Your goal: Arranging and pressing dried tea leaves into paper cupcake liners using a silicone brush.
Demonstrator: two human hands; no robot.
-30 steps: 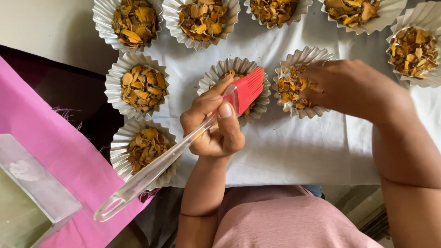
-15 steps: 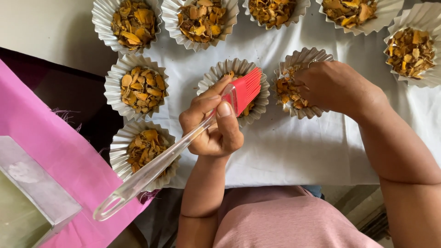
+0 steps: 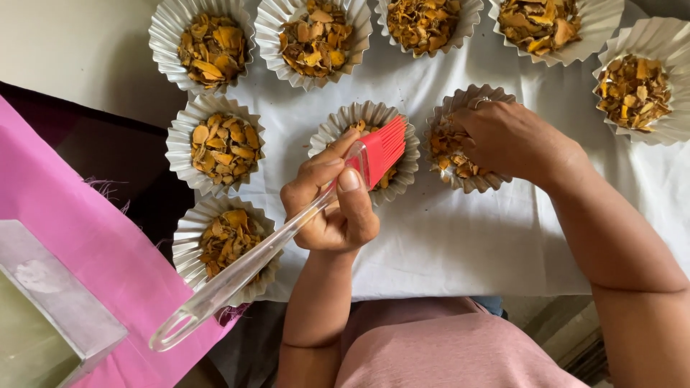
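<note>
My left hand grips a pastry brush with a clear handle and red silicone bristles. The bristles lie over a fluted silver foil cup filled with orange-brown dried chips. My right hand rests in the neighbouring foil cup, fingers down among its chips; a ring shows on one finger. Both cups stand on a white cloth.
Several more filled foil cups stand around, such as one at far left, one at the front left and one at the right. A pink cloth and a clear box lie at the left.
My right hand has slid left and deeper into its foil cup. The left hand and brush have stayed almost still.
</note>
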